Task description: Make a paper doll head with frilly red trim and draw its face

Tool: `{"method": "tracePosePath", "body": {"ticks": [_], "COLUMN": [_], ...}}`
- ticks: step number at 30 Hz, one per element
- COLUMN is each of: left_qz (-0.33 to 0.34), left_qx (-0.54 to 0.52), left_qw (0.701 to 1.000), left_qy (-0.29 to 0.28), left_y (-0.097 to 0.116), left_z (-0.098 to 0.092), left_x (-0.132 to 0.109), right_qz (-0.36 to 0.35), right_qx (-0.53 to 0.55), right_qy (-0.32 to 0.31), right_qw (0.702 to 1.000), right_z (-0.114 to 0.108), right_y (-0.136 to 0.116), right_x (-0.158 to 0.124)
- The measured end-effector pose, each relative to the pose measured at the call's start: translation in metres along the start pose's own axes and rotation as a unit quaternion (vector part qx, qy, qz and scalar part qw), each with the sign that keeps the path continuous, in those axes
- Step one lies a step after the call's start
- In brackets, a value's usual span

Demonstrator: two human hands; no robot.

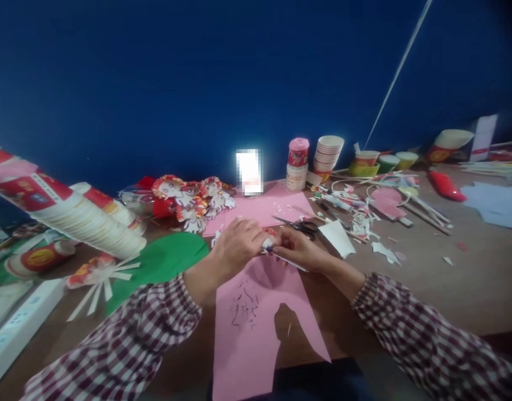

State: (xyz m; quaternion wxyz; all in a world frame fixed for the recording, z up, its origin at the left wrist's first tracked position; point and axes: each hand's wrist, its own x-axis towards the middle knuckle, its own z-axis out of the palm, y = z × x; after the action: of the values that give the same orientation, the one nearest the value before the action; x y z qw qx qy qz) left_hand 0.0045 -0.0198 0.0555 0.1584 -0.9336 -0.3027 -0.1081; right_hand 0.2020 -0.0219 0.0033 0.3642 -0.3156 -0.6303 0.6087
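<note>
Both hands meet over a pink sheet [247, 345] with a cut-out notch and dark marks. My left hand [238, 240] is closed around one side of a small white and red paper piece [267, 243]. On its other side, my right hand [295, 248] pinches the same piece, and a thin white strip sticks out below the fingers. A bit of dark blue shows between the hands. Fine detail of the piece is hidden by the fingers. Black scissors [303, 226] lie just beyond my right hand.
Paper figures [191, 200] and a green sheet [164, 259] lie left, beside tilted stacked cups [88, 223]. Behind stand a bright screen [249, 171] and more cups [327, 156]. Paper scraps [362, 223], sticks and a red object [445, 185] are at right. A power strip [24, 328] sits front left.
</note>
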Motion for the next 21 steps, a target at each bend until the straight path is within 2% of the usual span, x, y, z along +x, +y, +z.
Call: {"method": "tracePosePath", "body": {"ticks": [3,6,10,12,14,16,18,19,21], "left_qz": [0.042,0.062,0.041,0.043,0.019,-0.051,-0.121,-0.178,-0.286], "left_qx": [0.034,0.042,0.008,-0.029,-0.049,-0.018,-0.006,-0.031,-0.123], "left_qw": [0.998,0.997,0.999,0.998,0.997,0.998,0.993,0.983,0.948], "left_qy": [-0.027,-0.029,-0.031,-0.04,-0.064,-0.044,0.006,0.022,0.069], "left_y": [0.002,0.011,0.037,0.041,0.029,0.004,-0.023,-0.032,-0.035], "left_z": [-0.002,-0.01,-0.027,-0.035,-0.044,-0.053,-0.061,-0.064,-0.065], "left_x": [-0.003,-0.014,-0.029,-0.041,-0.061,-0.09,-0.12,-0.132,-0.141], "right_qz": [0.005,0.05,0.074,0.075,0.068,0.083,0.106,0.114,0.123], "right_qx": [-0.006,-0.07,-0.156,-0.193,-0.233,-0.261,-0.265,-0.258,-0.239], "right_qy": [-0.039,-0.103,-0.144,-0.149,-0.131,-0.1,-0.013,0.03,0.109], "right_qw": [0.999,0.991,0.974,0.967,0.961,0.956,0.958,0.959,0.957], "right_z": [0.001,0.005,0.023,0.031,0.029,0.013,-0.014,-0.027,-0.047], "right_y": [-0.004,-0.016,-0.039,-0.049,-0.055,-0.058,-0.057,-0.057,-0.056], "right_x": [-0.003,-0.009,-0.027,-0.041,-0.062,-0.086,-0.111,-0.121,-0.132]}}
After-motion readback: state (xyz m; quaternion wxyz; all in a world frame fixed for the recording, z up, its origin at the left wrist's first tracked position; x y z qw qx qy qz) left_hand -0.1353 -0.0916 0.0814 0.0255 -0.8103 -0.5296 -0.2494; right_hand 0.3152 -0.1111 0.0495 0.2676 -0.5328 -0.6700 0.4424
